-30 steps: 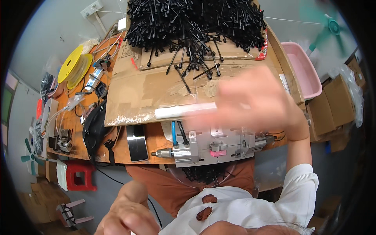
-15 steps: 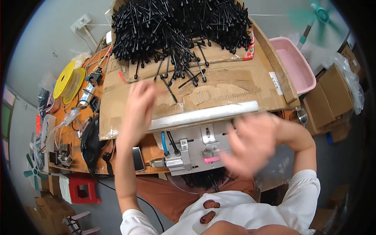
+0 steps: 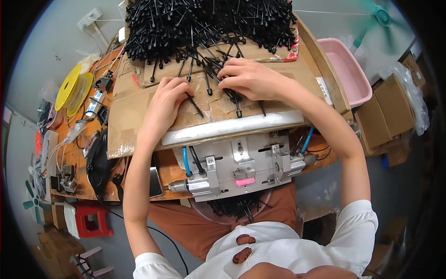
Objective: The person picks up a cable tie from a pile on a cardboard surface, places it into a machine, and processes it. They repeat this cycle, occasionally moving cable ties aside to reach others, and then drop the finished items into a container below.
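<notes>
A large heap of thin black rods with knobbed ends [image 3: 209, 28] lies on cardboard [image 3: 134, 107], with loose rods spread in front. My left hand [image 3: 169, 100] has its thumb and fingertips closed at the upper end of a single black rod [image 3: 195, 106], whose other end points toward me. To the right, my right hand [image 3: 248, 79] curls its fingers round a small cluster of black rods [image 3: 230, 90]; how many it grips is hidden. Below the cardboard's padded white edge [image 3: 232, 128] sits a metal fixture [image 3: 237, 169] with a cylinder at each side and a pink piece [image 3: 245, 182] in the middle.
A clear bowl of black rods [image 3: 237, 207] rests at my lap under the fixture. Yellow spools [image 3: 69, 90], cables and a black bag [image 3: 100, 160] lie on the bench at left. A pink basin [image 3: 346, 69] and cardboard boxes [image 3: 395, 107] stand at right.
Both hands have moved onto the loose rods: the left to one rod's end, the right from over the fixture up to the cluster. The view has shifted slightly.
</notes>
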A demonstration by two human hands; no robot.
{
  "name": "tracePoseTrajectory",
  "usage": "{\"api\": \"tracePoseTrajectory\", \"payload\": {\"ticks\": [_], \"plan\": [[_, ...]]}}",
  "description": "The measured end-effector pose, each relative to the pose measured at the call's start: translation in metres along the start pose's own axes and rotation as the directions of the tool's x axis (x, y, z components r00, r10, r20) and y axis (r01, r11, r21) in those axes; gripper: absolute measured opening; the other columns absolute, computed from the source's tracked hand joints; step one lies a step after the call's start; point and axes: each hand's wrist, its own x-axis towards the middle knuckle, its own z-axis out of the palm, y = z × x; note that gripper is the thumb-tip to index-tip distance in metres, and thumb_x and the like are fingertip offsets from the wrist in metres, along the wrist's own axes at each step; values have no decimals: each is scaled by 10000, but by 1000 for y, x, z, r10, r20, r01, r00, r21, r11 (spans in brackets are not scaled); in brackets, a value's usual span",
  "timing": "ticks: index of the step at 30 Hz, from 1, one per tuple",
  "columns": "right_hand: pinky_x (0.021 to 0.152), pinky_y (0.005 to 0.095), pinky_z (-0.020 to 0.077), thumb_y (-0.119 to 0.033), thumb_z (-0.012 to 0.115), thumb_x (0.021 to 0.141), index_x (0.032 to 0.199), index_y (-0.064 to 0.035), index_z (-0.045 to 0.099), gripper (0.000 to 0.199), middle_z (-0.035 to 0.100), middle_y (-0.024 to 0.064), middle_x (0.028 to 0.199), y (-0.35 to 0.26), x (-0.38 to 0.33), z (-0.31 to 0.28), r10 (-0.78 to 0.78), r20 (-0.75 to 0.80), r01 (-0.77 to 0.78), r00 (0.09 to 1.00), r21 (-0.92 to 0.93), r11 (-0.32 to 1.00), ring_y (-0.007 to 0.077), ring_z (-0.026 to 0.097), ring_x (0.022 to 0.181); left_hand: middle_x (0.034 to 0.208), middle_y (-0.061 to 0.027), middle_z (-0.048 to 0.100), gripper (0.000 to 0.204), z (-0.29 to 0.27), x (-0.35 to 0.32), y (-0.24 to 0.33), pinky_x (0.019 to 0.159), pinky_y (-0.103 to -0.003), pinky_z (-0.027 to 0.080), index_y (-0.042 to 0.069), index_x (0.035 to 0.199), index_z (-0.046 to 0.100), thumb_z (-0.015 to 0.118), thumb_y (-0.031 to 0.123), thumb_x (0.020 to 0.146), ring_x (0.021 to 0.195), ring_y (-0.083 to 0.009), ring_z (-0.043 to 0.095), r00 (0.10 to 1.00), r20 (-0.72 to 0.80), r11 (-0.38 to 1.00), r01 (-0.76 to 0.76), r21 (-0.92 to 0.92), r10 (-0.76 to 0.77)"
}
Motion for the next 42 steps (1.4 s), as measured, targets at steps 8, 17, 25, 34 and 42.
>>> {"api": "tracePoseTrajectory", "payload": {"ticks": [8, 17, 25, 34, 42], "plan": [[873, 355, 462, -42, 602, 857, 992, -60, 651, 144, 624, 71, 1051, -31, -39, -41, 225, -172, -231, 959, -15, 973, 266, 568, 1023, 890, -86, 592, 177, -16, -25, 18, 775, -311, 458, 25, 964, 574, 599, -57, 809, 875, -230, 566, 969, 161, 953, 218, -211, -186], [735, 358, 470, -98, 636, 835, 928, -36, 634, 112, 608, 76, 888, -39, -34, -52, 482, 29, -479, 876, -71, 875, 282, 581, 822, 855, -88, 567, 90, -29, -29, 23, 708, -305, 457, 2, 883, 591, 594, -49, 809, 779, -219, 560, 939, 297, 929, 258, -267, -175], [669, 407, 498, -89, 612, 795, 821, -50, 592, 51, 643, 99, 782, -59, 11, -17, 267, 379, -210, 886, -185, 960, 308, 637, 780, 895, -103, 589, 194, -41, -37, 32, 727, -312, 477, 17, 960, 611, 591, -78, 792, 763, -235, 561, 934, 348, 939, 188, -287, -80], [645, 240, 549, -191, 568, 949, 1110, -3, 625, 254, 689, 130, 1031, -57, -31, -62, 628, -209, -343, 749, 689, 638, 224, 687, 905, 874, -90, 549, 793, 8, -108, 132, 747, -367, 451, -9, 1364, 463, 711, -121, 619, 782, -244, 493, 985, -47, 985, 166, 35, -165], [511, 230, 557, -185, 496, 990, 1036, 42, 570, 243, 673, 215, 918, -109, -83, -63, 809, -352, -42, 471, 907, 419, 252, 695, 799, 909, -79, 530, 546, 95, -162, 209, 747, -318, 434, -54, 1310, 491, 661, 90, 811, 817, -223, 500, 964, 81, 945, 228, 235, -252]]}}
